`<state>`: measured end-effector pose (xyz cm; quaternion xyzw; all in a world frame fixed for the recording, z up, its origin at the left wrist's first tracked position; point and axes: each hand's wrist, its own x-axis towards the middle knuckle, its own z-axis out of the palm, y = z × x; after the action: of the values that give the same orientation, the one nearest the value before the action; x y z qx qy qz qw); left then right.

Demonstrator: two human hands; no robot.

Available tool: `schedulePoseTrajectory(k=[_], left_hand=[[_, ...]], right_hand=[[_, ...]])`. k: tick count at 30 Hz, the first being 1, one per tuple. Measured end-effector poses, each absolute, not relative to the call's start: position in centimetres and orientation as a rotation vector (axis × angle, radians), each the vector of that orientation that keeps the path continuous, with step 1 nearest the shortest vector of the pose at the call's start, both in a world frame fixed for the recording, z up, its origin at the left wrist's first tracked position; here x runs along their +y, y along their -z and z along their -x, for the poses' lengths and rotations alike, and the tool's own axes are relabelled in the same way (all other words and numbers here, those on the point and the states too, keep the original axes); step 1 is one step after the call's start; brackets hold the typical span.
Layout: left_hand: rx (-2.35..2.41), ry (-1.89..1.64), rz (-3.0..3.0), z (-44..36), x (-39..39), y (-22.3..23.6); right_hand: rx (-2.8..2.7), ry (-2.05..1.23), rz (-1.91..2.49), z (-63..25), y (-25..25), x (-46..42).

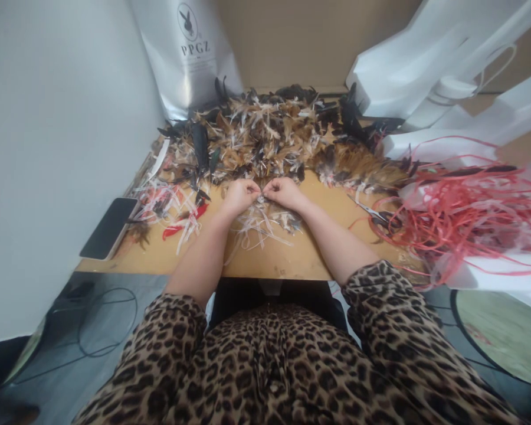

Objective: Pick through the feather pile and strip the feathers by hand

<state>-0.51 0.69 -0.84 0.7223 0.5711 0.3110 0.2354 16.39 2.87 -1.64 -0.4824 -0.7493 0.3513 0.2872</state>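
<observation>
My left hand (241, 197) and my right hand (285, 194) meet over the table's middle, fingertips almost touching. Both are closed in a pinch, and whatever lies between the fingers is too small to make out. Right behind them spreads a large pile of brown and black feathers (265, 127). Thin whitish strips (256, 229) lie on the table just below my fingers, beside a few small feather bits (287, 221).
Scissors (374, 213) lie to the right, by a tangle of red and clear ribbon (469, 206). At the left are a phone (110, 227) and red and white scraps (172, 206). A silver bag (194, 68) stands behind; white packaging (393, 71) is at the back right.
</observation>
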Motion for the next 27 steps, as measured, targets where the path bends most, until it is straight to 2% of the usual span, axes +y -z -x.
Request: schedulePoseTrajectory(k=[14,21,27], left_hand=[[1.501,-0.815,-1.876,0.6,0.7,0.5],[1.416,-0.84,-1.755,0.6,0.6,0.7],[1.345,-0.713,-1.463,0.6,0.0,-0.4]], right_hand=[[-1.905,-1.191,1.17,-17.0,0.9,2.5],[-1.936,-1.083,1.157,-17.1,1.1,2.5],[-1.945,-1.052,1.122,-16.9,1.4,2.7]])
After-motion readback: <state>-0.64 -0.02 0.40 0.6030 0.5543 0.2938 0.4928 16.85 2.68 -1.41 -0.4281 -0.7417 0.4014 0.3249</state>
